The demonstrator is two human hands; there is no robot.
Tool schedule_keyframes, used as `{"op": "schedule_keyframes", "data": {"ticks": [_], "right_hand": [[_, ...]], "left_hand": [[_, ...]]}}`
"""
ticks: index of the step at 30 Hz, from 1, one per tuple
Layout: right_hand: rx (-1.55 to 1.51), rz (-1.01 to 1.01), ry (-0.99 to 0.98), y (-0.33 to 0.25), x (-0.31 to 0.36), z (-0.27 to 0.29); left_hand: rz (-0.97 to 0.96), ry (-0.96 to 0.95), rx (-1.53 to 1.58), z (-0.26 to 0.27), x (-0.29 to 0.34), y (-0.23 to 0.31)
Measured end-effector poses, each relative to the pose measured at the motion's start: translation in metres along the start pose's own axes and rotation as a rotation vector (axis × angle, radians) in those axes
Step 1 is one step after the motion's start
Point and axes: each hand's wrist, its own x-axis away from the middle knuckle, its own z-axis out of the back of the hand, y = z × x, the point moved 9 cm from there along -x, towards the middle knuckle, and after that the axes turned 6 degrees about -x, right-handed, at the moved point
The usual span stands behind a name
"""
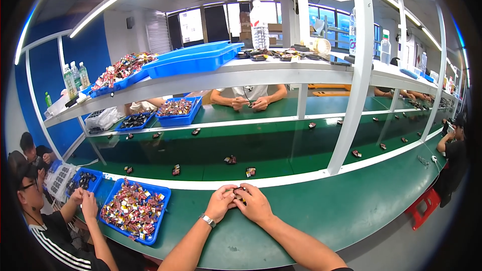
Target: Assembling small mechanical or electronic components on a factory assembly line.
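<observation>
My left hand (220, 204), with a metal watch at its wrist, and my right hand (256, 206) meet over the green bench near the belt's edge. Between their fingertips is a small dark part (241, 195), mostly covered by the fingers, so its exact kind cannot be made out. Both hands are closed on it. To the left of them lies a blue tray (167, 196) heaped with small red, white and yellow pieces (131, 210).
Beyond a white rail (191, 184), a green conveyor belt (271, 148) carries scattered small assemblies (250, 172). A white post (346, 120) rises right of my hands. Overhead runs a shelf with blue trays (196, 60). A co-worker (55, 221) sits at left; another works across the belt.
</observation>
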Motion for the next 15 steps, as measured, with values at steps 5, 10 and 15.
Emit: {"op": "schedule_keyframes", "data": {"ticks": [5, 10, 15], "right_hand": [[0.111, -0.02, 0.145, 0.052, -0.021, 0.022], [0.147, -0.415, 0.183, 0.169, -0.035, 0.063], [0.454, -0.306, 0.192, 0.106, -0.055, 0.044]], "left_hand": [[-0.035, 0.096, -0.034, -0.001, 0.008, 0.012], [-0.051, 0.116, -0.099, -0.003, -0.002, 0.014], [-0.044, 0.158, -0.109, 0.009, 0.002, 0.011]]}}
